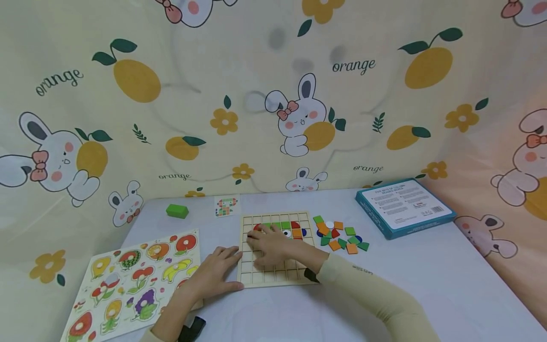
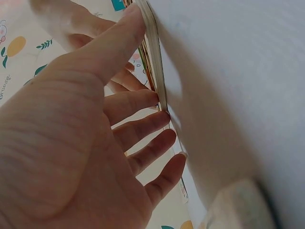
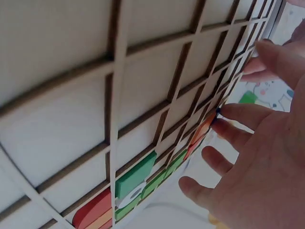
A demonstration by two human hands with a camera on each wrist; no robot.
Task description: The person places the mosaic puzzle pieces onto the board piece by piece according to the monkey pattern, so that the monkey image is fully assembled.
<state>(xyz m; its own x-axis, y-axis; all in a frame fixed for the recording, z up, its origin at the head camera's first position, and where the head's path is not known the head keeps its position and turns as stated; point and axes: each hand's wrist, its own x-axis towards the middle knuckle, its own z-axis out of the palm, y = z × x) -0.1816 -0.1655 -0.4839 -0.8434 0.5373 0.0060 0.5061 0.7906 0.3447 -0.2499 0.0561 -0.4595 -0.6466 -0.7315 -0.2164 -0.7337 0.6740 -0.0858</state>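
A pale wooden grid board (image 1: 295,276) lies on the table, some of its far cells filled with red, green, orange and blue pieces. My right hand (image 1: 273,244) is over the board's left half, its fingers extended. In the right wrist view the index and middle fingertips (image 3: 220,114) are at a small dark blue piece beside an orange piece (image 3: 202,129); the thumb stands apart. My left hand (image 1: 215,270) rests at the board's left edge. Its fingers lie fairly straight against the board's side (image 2: 155,57) in the left wrist view, pinching nothing.
Loose colored pieces (image 1: 334,245) lie right of the board. A teal box (image 1: 406,209) stands at the back right. Beyond the board are a pattern card (image 1: 226,206) and a green block (image 1: 177,211). A fruit puzzle board (image 1: 128,285) fills the left side.
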